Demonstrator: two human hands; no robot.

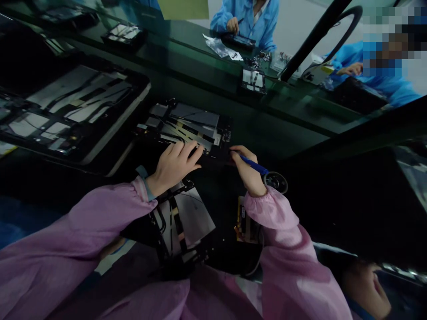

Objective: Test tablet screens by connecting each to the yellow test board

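Note:
An opened tablet-like device (195,122), with ribbon cables and metal plates bared, lies on the dark bench. At its near edge rests my left hand (175,164), fingers spread and holding nothing. My right hand (246,166) is closed around a slim blue tool (253,165) beside the device's right corner; the tip is hidden, so its exact kind does not show. Nearer to me, partly under my left forearm, lies a second opened device (191,218). A flat part with yellow edges (242,222), perhaps a battery, sits by my right sleeve.
A tray of opened devices (76,106) stands on the left. A small round dish (276,182) is by my right wrist. Across the raised shelf are more devices (253,80), a silver bag (222,48) and co-workers in blue. Another person's hand (367,286) shows at lower right.

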